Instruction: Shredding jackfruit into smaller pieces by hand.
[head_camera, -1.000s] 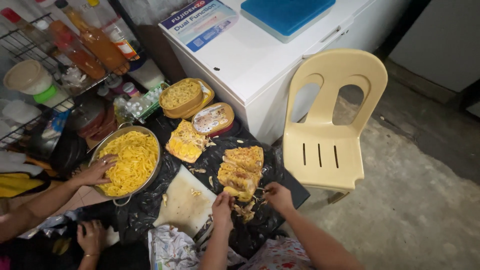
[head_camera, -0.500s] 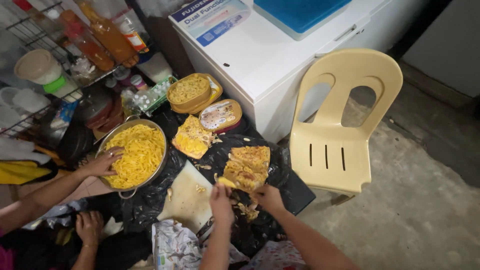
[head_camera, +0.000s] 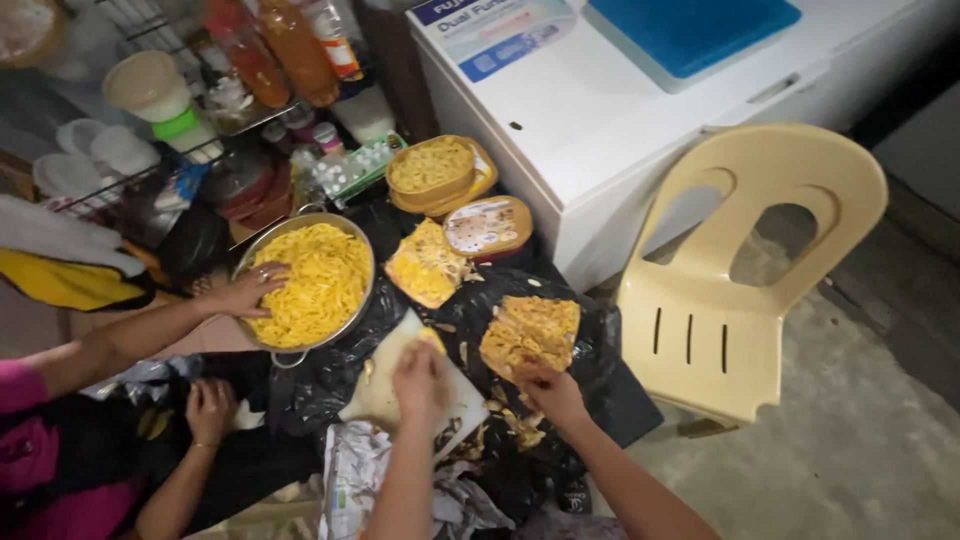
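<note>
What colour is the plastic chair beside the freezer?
Cream-yellow plastic chair, clearest in the head view.

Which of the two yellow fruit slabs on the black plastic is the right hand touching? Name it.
The slab nearer the chair: the right hand grips its lower edge. The other slab lies untouched beside the oval tub, close to the metal bowl.

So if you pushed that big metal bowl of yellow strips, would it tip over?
Probably not. The bowl looks wide and low, so it should slide on the black sheet rather than tip. It is heaped with strips, so it is likely heavy for its size. Another person's hand rests on its rim, which would likely steady it.
</note>
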